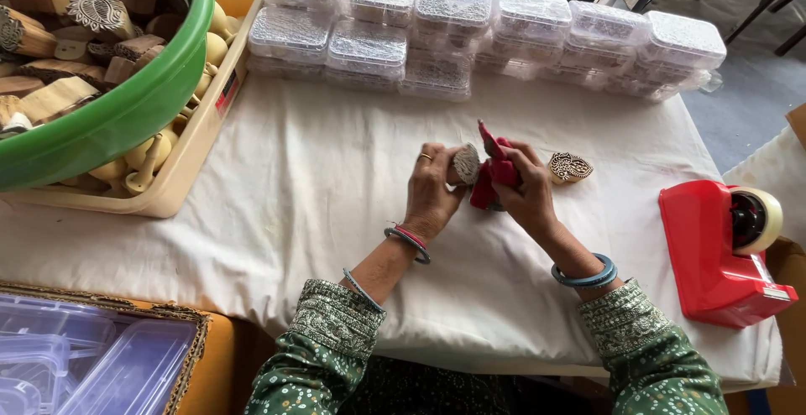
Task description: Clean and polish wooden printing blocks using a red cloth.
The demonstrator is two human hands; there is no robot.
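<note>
**Inspector:** State the position of the hands.

**Assistant:** Both are over the white cloth [336, 214] at mid-table. The left hand [432, 193] has its fingers curled round a small carved wooden block [466, 163], held just off the cloth. The right hand [525, 193] is clenched on a red tool [489, 172], whose upper end stands beside the block, touching or nearly so; which cannot be told.

**Inspector:** Anything close by?

**Assistant:** A second carved block [570, 167] lies on the cloth just right of the right hand, apart from it. A red tape dispenser [714, 251] sits near the table's right edge.

**Inspector:** And farther off?

**Assistant:** Stacked clear plastic boxes [470, 33] run along the far edge. At the left, a green basin [143, 96] filled with wooden blocks rests in a beige tray [189, 159] that also holds pale wooden knobs. A cardboard box [197, 356] of empty clear containers stands at lower left.
</note>
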